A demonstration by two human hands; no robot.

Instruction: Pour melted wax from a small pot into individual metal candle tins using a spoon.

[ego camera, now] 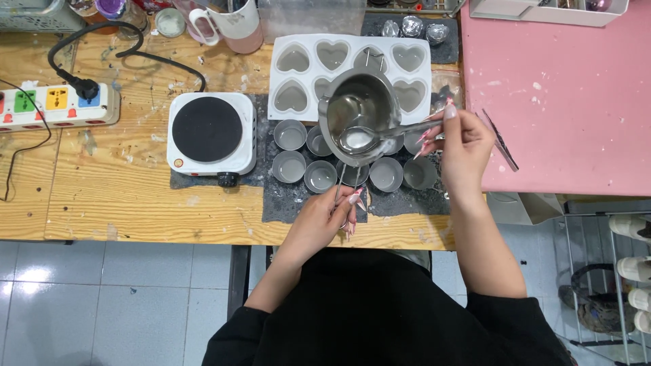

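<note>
My left hand point(319, 220) pinches the steel melting pot's point(359, 115) wire handle; my right hand point(461, 146) pinches a spoon point(380, 133) inside it, over the round moulds point(305, 159) near the bench's front edge. Tilting risks spilling wax.

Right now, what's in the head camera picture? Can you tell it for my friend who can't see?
A person's left hand holds a metal melting pot by its handle over small grey cups, while the right hand stirs it with a spoon. A white heart-shaped mould and a small hot plate sit on the wooden table.
</note>
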